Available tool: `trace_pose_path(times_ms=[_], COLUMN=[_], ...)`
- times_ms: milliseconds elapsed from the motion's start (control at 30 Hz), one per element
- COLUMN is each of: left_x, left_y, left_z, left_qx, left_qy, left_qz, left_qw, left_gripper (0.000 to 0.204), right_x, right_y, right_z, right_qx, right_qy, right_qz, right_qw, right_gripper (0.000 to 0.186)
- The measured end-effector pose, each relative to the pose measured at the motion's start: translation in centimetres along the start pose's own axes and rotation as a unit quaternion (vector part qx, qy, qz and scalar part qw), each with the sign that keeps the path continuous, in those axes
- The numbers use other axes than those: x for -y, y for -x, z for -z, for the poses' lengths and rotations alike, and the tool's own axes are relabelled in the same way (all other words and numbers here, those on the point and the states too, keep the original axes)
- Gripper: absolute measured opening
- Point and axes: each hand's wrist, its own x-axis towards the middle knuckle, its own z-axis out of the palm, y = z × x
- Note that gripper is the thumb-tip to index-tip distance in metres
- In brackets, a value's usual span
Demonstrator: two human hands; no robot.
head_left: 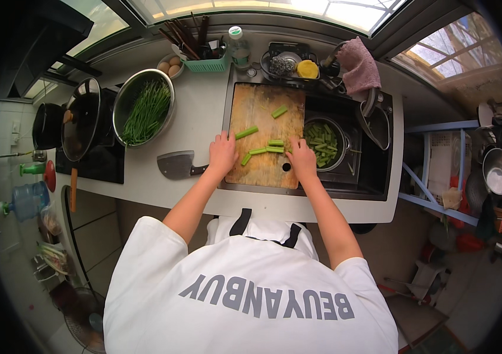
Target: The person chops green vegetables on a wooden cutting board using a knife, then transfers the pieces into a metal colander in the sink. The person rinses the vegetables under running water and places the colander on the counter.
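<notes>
A worn wooden cutting board [262, 109] lies over the left part of the sink, several cut celery pieces [279, 111] scattered on it. My left hand [223, 152] grips the board's left edge, its fingers curled beside one celery stick [247, 133]. On the opposite edge, my right hand [303, 158] is closed around the rim, near a short row of celery pieces [275, 149]. Right of the board, a metal pot [345, 144] in the sink holds more cut celery [321, 141]. A cleaver [175, 165] rests on the counter by my left forearm, its dark handle toward the board.
A steel bowl of long green stalks [147, 112] stands at the left, beside the stove with a lidded pan [80, 121]. Behind are a bowl of eggs [171, 66], a green utensil basket [206, 64], a bottle [239, 47] and a pink cloth [358, 66].
</notes>
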Motion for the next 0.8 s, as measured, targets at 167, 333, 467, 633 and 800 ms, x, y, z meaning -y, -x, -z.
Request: trace_pose_path(times_ms=[167,333,467,633,800], left_x=[1.3,1.2,0.2,-1.2,-2.2], left_y=[-2.3,-0.8,1.1,3.8,6.2], left_z=[-3.4,0.3,5.9,13.0,21.8], left_qx=[-0.037,0.082,0.236,0.14,0.264], left_qy=[0.076,0.291,0.51,0.508,0.495], left_qz=[-0.01,0.03,0.041,-0.048,-0.098], left_qw=[0.996,0.953,0.826,0.848,0.822], left_gripper=[0.027,0.02,0.016,0.019,0.021], right_x=[-0.3,3.3,6.2,7.7,10.0], right_y=[-1.7,-3.9,-4.2,-2.5,1.0], right_z=[-2.2,1.2,5.2,9.3,17.9], right_qx=[-0.05,-0.167,-0.141,-0.004,0.218], right_qy=[-0.079,-0.145,-0.133,-0.24,-0.446], right_qz=[0.024,0.059,0.231,0.271,0.183], right_qw=[0.995,0.973,0.954,0.932,0.849], right_gripper=[0.04,0.047,0.039,0.017,0.018])
